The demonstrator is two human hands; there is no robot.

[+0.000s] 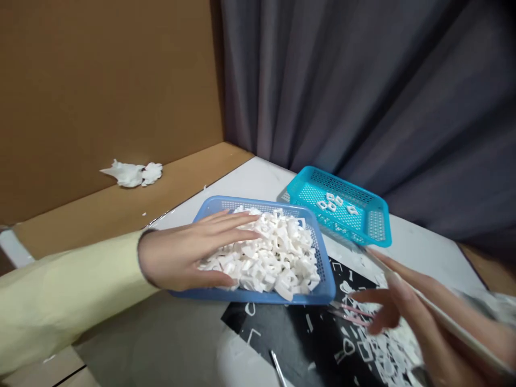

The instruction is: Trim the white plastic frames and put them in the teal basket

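Note:
My left hand reaches over the blue basket, palm down, its fingers stretched out and slightly apart. Beneath and beside those fingers lies a heap of small white plastic-like pieces, filling the basket. At the lower right, my right hand is blurred and partly cut off by the frame edge. A thin, pale flat piece, seen edge-on, runs between its fingers; its kind is unclear. Close to those fingertips is a pink-handled tool, which the hand does not clearly hold.
A turquoise basket with several white pieces stands behind. A black mat carries loose white scraps and a slim metal tool. Crumpled white material lies by the brown wall. A dark curtain hangs behind.

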